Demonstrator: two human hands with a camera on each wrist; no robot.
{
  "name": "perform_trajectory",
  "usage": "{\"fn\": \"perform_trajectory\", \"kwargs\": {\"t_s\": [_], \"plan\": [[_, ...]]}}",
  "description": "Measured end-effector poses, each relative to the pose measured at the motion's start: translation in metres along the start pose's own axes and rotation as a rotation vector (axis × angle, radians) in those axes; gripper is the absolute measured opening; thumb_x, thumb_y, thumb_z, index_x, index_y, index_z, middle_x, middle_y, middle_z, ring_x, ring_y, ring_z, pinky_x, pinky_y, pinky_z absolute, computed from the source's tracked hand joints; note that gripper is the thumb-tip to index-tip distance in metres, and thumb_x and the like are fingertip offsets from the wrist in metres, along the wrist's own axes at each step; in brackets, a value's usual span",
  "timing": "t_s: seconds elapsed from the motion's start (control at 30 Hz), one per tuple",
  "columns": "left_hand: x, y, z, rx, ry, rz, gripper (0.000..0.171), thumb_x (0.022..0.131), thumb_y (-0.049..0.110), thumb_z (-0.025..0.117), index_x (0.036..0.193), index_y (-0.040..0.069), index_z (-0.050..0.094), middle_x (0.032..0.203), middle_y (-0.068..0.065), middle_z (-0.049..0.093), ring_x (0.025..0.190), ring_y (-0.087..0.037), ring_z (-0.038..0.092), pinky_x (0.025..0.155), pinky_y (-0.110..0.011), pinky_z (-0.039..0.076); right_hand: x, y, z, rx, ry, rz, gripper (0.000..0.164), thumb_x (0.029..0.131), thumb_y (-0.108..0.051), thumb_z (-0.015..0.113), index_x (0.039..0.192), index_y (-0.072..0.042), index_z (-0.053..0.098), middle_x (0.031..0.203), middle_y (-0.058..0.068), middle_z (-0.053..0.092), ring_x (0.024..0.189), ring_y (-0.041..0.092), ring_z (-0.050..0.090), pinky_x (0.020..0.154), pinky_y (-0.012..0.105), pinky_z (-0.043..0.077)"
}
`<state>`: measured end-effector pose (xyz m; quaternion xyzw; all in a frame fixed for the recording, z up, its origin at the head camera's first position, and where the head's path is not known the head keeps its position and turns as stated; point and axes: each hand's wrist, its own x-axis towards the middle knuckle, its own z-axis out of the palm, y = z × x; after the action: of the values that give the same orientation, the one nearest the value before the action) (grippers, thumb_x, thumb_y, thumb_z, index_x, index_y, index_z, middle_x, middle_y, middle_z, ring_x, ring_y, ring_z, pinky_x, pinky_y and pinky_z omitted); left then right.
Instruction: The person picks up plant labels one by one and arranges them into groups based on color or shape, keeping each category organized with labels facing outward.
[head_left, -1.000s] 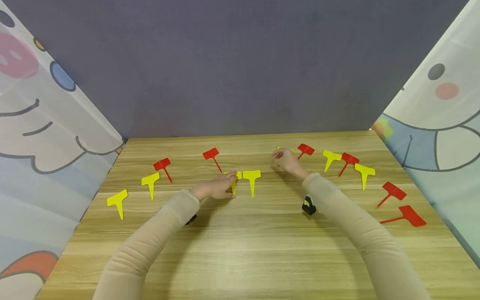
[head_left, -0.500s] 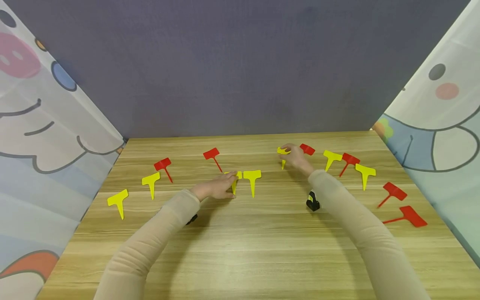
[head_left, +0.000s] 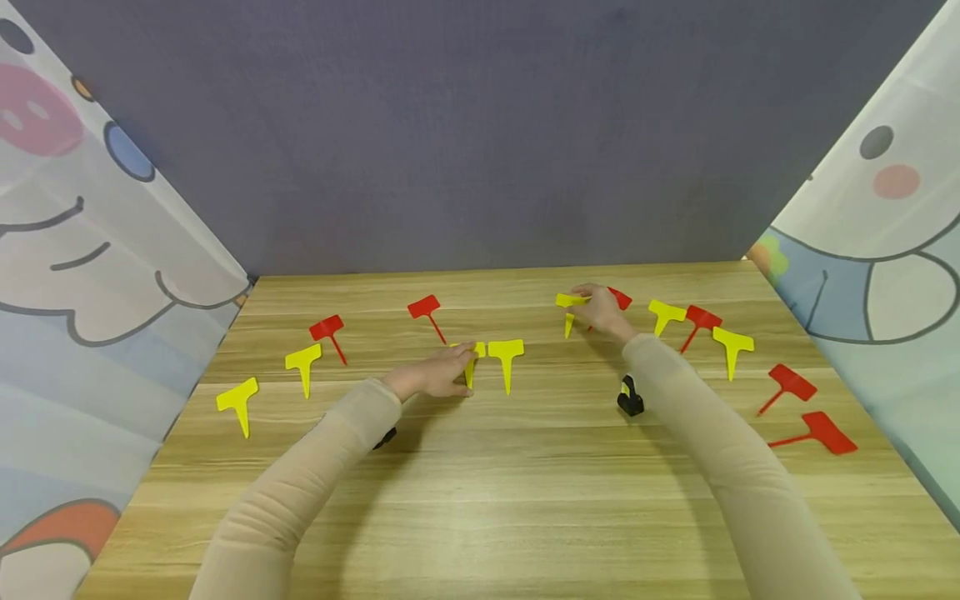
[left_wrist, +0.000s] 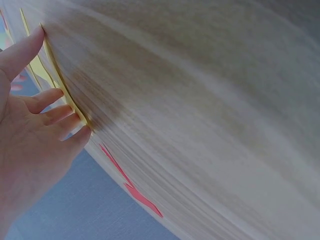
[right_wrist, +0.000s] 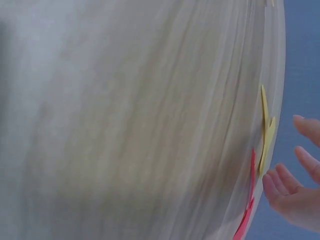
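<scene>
My left hand [head_left: 437,375] rests on a yellow T-shaped plant label [head_left: 470,377] lying on the wooden table. In the left wrist view its fingertips touch the label's head, with the thumb at the stem's tip. A second yellow label [head_left: 507,358] lies just to its right. Toward the back, my right hand [head_left: 600,308] is over the right end of another yellow label [head_left: 568,301], partly covering it. The right wrist view shows this hand [right_wrist: 295,192] with its fingers loosely bent and spread beside the yellow label [right_wrist: 270,140], holding nothing. A red label [head_left: 620,298] is partly hidden behind the right hand.
Yellow labels [head_left: 237,402] and red labels [head_left: 327,327] lie on the left; one red label [head_left: 425,307] is at back centre. Several more red labels [head_left: 828,433] and yellow labels [head_left: 732,343] lie on the right. A grey panel [head_left: 495,142] stands behind the table.
My right hand has moved a little right and back, uncovering part of the yellow label and covering more of the red label beside it. The left hand stays in place.
</scene>
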<state>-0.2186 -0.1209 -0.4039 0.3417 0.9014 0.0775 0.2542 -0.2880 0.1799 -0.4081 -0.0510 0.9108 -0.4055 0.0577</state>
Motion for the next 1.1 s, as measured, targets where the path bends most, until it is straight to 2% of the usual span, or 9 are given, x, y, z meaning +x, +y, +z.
{"fn": "perform_trajectory", "kwargs": {"t_s": [0.23,0.43,0.8,1.1], "plan": [[0.002,-0.003,0.001,0.004,0.008,-0.009,0.070,0.089,0.031,0.053,0.139,-0.003,0.018,0.147,-0.017,0.002,0.134,-0.028,0.006,0.108,-0.039,0.011,0.004,0.004,-0.001,-0.010,0.002,-0.016,0.049,0.082,-0.009,0.061,0.125,0.007,0.043,0.127,0.027,0.042,0.112,0.038,0.042,0.088,0.045,0.041],[0.003,-0.003,0.000,0.002,0.013,0.000,0.070,0.088,0.031,0.053,0.138,-0.004,0.019,0.147,-0.017,0.002,0.134,-0.029,0.007,0.108,-0.040,0.011,0.007,0.007,-0.001,0.005,-0.011,0.019,0.054,0.082,-0.011,0.062,0.129,0.004,0.040,0.132,0.024,0.038,0.121,0.036,0.036,0.092,0.045,0.040],[0.001,-0.001,0.000,0.013,0.019,0.012,0.069,0.088,0.031,0.053,0.137,-0.005,0.020,0.146,-0.019,0.004,0.133,-0.030,0.008,0.108,-0.042,0.012,0.013,0.013,0.000,0.021,-0.032,0.045,0.060,0.080,-0.010,0.065,0.131,0.004,0.037,0.135,0.021,0.036,0.122,0.034,0.035,0.093,0.042,0.039],[0.002,-0.002,0.004,0.028,0.017,-0.001,0.070,0.088,0.033,0.052,0.138,-0.003,0.020,0.147,-0.017,0.004,0.133,-0.029,0.009,0.108,-0.041,0.012,0.015,0.016,-0.001,-0.043,-0.078,0.036,0.062,0.079,-0.014,0.067,0.131,0.002,0.039,0.137,0.021,0.034,0.124,0.035,0.030,0.097,0.045,0.033]]}}
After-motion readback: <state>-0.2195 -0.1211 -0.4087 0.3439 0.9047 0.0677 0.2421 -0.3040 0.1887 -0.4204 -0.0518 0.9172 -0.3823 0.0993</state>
